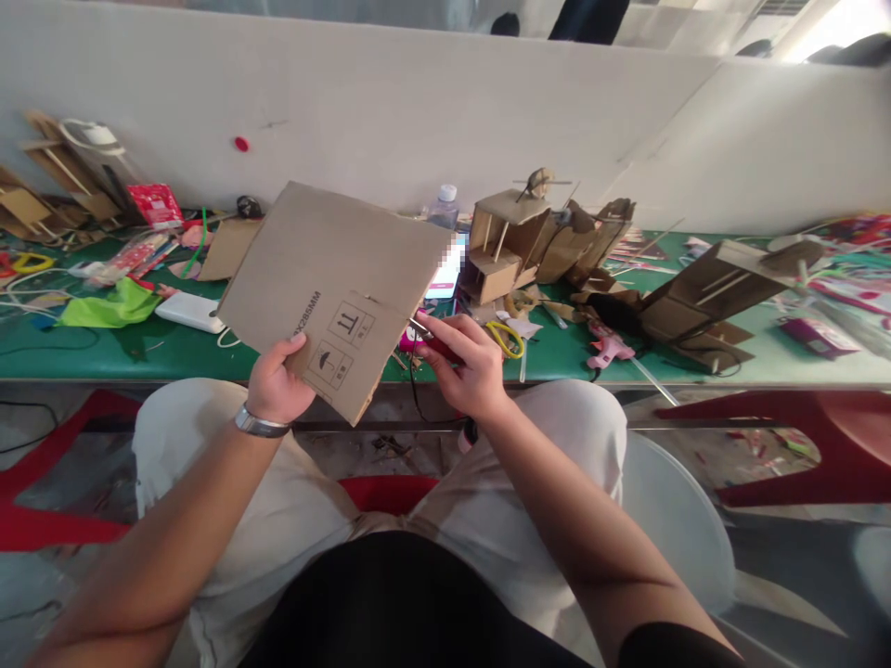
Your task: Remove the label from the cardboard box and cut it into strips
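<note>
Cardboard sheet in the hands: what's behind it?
Past the right edge of the cardboard sheet, a lit phone partly shows; past the left, a smaller cardboard piece. The sheet covers the green tabletop between them, so anything there can't be seen.

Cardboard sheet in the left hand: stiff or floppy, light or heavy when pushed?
The cardboard sheet is probably fairly stiff, looking flat well beyond where the left hand grips it. It's likely light for its size, since it looks thin.
</note>
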`<state>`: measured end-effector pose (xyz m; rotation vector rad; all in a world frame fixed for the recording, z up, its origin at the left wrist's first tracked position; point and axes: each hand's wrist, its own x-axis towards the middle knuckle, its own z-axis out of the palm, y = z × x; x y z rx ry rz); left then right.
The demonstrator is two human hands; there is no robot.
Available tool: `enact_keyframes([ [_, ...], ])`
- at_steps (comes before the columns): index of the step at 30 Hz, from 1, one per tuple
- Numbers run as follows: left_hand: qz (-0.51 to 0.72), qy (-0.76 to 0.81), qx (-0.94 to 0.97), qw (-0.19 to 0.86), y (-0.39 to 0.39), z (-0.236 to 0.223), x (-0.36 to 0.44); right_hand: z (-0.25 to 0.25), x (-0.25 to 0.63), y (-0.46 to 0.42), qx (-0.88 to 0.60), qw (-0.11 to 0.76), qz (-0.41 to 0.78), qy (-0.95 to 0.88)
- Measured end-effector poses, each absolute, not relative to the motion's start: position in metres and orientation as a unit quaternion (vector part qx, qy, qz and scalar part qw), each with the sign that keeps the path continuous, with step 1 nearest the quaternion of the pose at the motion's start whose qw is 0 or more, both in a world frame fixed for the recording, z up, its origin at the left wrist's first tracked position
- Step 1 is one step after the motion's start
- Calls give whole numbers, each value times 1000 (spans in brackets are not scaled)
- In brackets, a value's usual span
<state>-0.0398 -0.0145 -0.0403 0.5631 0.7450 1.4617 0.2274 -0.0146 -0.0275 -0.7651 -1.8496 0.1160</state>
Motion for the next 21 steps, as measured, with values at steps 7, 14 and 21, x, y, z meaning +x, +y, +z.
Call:
enact_keyframes([
  [7, 638, 327, 258, 648, -14, -40, -42, -29, 224, -17, -340, 552, 19, -761],
  [14, 645, 322, 276, 636, -13, -42, -42, -31, 221, -21, -356, 533, 7, -768],
  [21, 638, 316, 283, 642, -14, -51, -41, -36, 212, -25, -402, 510, 21, -760],
])
